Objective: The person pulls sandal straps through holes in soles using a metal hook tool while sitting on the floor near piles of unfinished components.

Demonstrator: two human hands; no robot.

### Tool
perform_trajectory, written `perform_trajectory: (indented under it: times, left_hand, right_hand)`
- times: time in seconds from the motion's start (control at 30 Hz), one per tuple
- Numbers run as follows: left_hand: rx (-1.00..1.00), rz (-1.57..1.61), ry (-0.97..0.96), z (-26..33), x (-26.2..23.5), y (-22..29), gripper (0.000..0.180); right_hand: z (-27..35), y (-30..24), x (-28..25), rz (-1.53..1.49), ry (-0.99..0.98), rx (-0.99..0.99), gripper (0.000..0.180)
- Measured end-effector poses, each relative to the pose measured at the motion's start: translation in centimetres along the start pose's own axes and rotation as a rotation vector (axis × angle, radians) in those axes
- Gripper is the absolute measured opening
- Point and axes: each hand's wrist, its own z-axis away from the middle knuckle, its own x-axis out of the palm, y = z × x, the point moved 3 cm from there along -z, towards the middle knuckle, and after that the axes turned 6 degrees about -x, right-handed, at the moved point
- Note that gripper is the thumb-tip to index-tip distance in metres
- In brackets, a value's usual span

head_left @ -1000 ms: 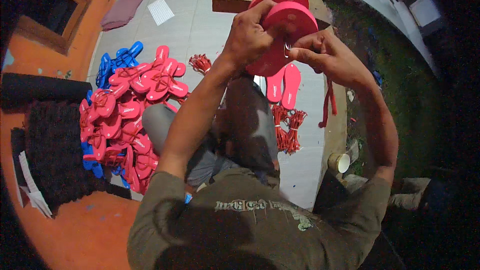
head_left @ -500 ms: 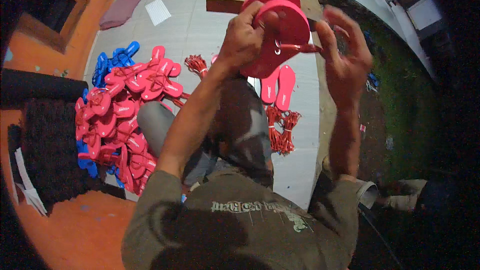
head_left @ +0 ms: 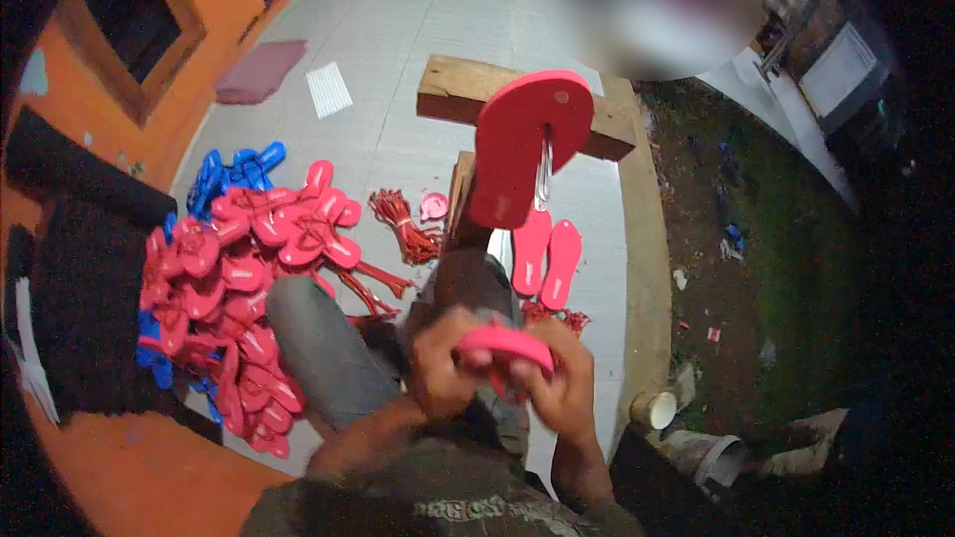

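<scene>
Close to my body, my left hand and my right hand both grip a pink flip-flop, seen nearly edge-on. A bit of red strap shows beneath it; motion blurs the rest. Farther out, a pink sandal sole stands up at a wooden stand, with a thin pale metal piece in front of its face. Two more pink soles lie side by side on the floor to the right. Bundled red straps lie just beyond my right hand.
On the left is a heap of pink flip-flops with blue ones at its edge. Tied red straps lie between heap and stand. A wooden beam crosses behind the sole. At right are the floor's edge and a white cup.
Both hands have come down from the stand toward my body with a flip-flop between them. One sole stays up at the stand. The view has shifted, showing more floor ahead.
</scene>
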Motion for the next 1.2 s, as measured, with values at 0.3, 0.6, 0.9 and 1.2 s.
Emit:
perform_trajectory:
  times: [0.3, 0.6, 0.9, 1.2]
  left_hand:
    - [-0.450, -0.347, -0.010, 12.3, -3.0, -2.7, 0.058]
    - [-1.092, 0.386, 0.452, 19.0, -10.5, -5.5, 0.037]
    - [-0.774, 0.118, 0.194, 4.7, -12.1, -2.6, 0.025]
    - [-0.405, 0.070, -0.165, 4.8, -3.8, -1.2, 0.033]
  right_hand:
    - [-3.0, 5.4, 5.1, -0.770, 0.256, 0.563, 0.024]
    - [-0.4, 9.9, 8.5, -1.388, 0.721, 0.716, 0.021]
    - [-1.6, 8.0, 6.7, -0.469, -0.060, 0.494, 0.055]
    - [-6.4, 4.8, 5.4, -0.709, 0.379, 0.149, 0.022]
